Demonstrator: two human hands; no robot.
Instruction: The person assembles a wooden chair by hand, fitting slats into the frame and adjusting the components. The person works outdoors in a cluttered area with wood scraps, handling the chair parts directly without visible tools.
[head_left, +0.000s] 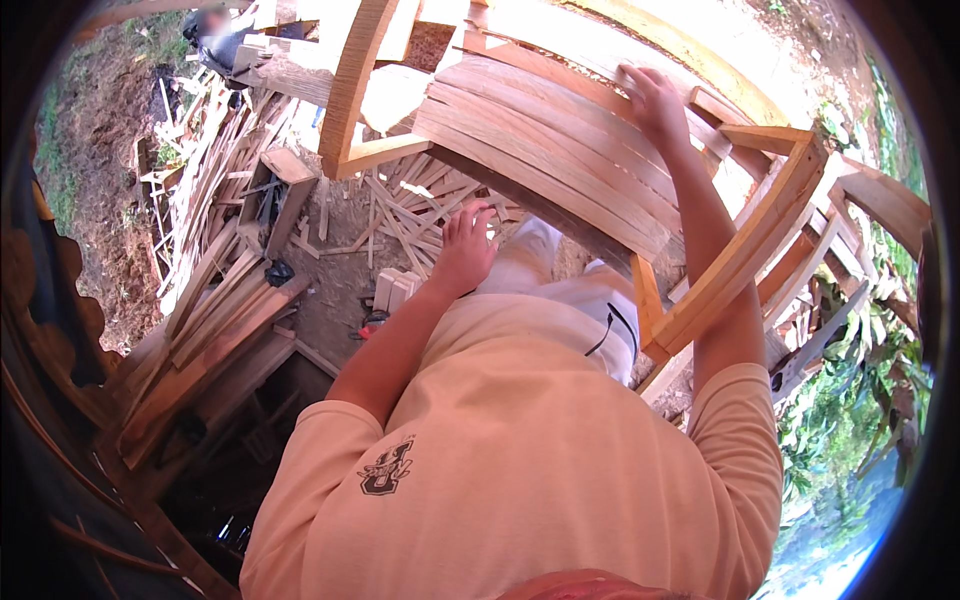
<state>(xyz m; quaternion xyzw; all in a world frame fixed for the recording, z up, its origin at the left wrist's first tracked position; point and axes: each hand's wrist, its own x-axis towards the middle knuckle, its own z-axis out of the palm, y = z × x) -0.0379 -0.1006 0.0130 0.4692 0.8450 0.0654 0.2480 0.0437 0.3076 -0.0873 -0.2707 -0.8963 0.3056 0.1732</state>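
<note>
Right hand [652,100] rests flat, fingers spread, on curved wooden slats [560,150] (a chair seat); left hand [467,245] hovers open below, holding nothing.

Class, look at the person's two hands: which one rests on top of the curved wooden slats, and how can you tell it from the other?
The right hand, laid flat on the curved slats. The left hand hangs lower, below the slats' near edge, fingers spread.

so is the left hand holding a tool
No, the left hand is empty, fingers spread just below the edge of the curved slats, while the right hand rests on top of them.
</note>
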